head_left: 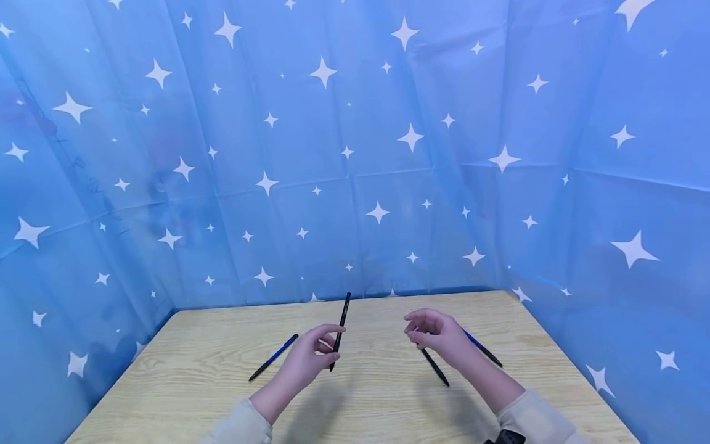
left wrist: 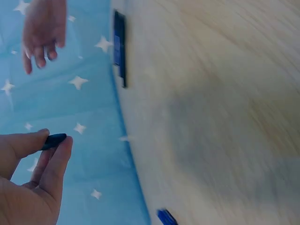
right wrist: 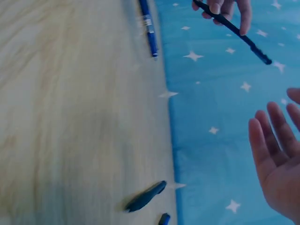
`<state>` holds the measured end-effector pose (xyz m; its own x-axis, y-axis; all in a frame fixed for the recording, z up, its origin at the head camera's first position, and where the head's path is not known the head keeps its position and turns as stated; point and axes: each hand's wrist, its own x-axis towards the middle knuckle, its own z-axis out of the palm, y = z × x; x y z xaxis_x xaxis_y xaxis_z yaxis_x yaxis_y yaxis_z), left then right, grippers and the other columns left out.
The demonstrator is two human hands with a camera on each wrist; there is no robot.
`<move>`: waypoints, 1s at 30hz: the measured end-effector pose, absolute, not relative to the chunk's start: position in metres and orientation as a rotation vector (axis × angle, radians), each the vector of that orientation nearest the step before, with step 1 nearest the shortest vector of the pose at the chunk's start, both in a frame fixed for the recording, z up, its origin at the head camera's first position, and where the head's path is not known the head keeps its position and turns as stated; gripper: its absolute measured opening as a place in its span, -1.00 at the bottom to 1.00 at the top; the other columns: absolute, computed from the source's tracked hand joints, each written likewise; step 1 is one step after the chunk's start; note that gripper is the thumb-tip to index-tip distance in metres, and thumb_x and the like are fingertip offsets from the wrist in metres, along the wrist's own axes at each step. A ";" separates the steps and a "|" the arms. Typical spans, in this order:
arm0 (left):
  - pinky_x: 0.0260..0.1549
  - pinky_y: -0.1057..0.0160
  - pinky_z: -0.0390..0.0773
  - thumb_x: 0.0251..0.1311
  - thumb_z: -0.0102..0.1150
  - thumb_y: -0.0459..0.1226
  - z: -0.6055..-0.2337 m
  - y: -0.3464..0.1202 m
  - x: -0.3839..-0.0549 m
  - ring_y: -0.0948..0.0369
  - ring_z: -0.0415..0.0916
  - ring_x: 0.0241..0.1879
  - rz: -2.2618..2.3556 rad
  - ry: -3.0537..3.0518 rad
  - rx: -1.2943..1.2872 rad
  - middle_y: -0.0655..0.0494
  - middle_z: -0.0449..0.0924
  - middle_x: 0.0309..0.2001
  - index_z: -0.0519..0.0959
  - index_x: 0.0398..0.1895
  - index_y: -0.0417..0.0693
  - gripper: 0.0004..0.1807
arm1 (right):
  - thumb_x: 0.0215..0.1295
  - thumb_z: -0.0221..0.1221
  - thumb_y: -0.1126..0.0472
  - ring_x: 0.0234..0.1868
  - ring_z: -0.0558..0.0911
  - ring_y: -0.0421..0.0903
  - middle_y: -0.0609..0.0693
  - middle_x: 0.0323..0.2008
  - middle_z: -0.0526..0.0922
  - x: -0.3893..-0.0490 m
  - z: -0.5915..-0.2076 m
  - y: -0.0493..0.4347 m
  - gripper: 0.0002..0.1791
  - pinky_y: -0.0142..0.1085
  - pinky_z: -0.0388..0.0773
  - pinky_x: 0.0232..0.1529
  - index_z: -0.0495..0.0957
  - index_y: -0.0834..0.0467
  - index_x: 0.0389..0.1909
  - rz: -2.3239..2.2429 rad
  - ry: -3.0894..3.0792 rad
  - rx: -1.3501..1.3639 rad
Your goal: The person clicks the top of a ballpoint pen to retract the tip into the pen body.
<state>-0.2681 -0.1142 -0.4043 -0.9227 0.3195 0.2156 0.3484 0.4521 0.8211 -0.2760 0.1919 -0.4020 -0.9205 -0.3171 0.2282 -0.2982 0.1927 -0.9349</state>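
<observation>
Blue cloth (head_left: 355,154) with white four-pointed stars, creased in places, hanging beyond both grips and along the sides of the pale, wood-grained surface (head_left: 383,351). Black pen (head_left: 342,317) raised above the surface in the left grip (head_left: 307,356), pinched narrowly between thumb and fingertips near the lower end, with the longer part reaching up and slightly to the right past the fingers. Slanted in the right wrist view; much shortened, nearly end-on, in the left wrist view.

Right grip (head_left: 440,336) also above the surface, apart from the left one, wide, with fingers loosely bent in the head view and straighter, palm showing, in the right wrist view. Just below the right grip, dark pen (head_left: 435,369) lying on the surface, with the far end hidden by the hand in the head view. To the right of the right grip, right blue-and-black pen (head_left: 484,348) on the surface, with one end close to the wrist in the head view. To the left of the left grip, left blue-and-black pen (head_left: 274,357) lying diagonally on the surface. Below the grips, pale sleeves (head_left: 241,425) and, at the right cuff, black wristband (head_left: 509,437), cut off by the lower edge.
</observation>
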 end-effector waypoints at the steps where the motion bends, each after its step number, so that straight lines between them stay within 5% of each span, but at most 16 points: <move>1: -0.43 0.25 0.63 0.12 0.30 -0.52 -0.406 -0.117 -0.269 0.17 0.58 -0.31 -1.483 -2.669 -0.599 0.05 0.50 -0.27 0.57 0.14 -0.02 -0.51 | 0.33 0.23 0.23 -0.17 0.60 0.10 0.19 -0.14 0.60 -0.276 -0.403 0.192 -0.61 -0.12 0.63 -0.20 0.49 0.29 0.13 -1.859 2.417 -0.623; 17: -0.68 0.28 0.53 0.02 0.34 -0.57 -0.436 -0.152 -0.285 0.24 0.40 -0.64 -1.172 -2.933 -0.594 0.08 0.46 -0.39 0.59 0.09 -0.15 -0.50 | 0.29 0.29 0.17 -0.25 0.60 -0.01 0.08 -0.22 0.62 -0.270 -0.427 0.201 -0.59 0.00 0.61 -0.22 0.53 0.28 0.07 -1.650 2.361 -0.700; 30: -0.68 0.26 0.54 -0.03 0.33 -0.61 -0.448 -0.154 -0.296 0.22 0.46 -0.68 -1.054 -3.127 -0.556 0.05 0.49 -0.47 0.64 -0.02 -0.11 -0.54 | 0.30 0.27 0.25 -0.31 0.61 -0.07 0.10 -0.25 0.63 -0.267 -0.433 0.203 -0.65 -0.15 0.61 -0.30 0.53 0.31 0.04 -1.625 2.324 -0.780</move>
<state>-0.2960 -0.1538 -0.4481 -0.9244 0.3715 -0.0866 0.2434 0.7492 0.6161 -0.2670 0.2032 -0.4331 -0.8408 -0.5249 0.1326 -0.3047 0.2563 -0.9173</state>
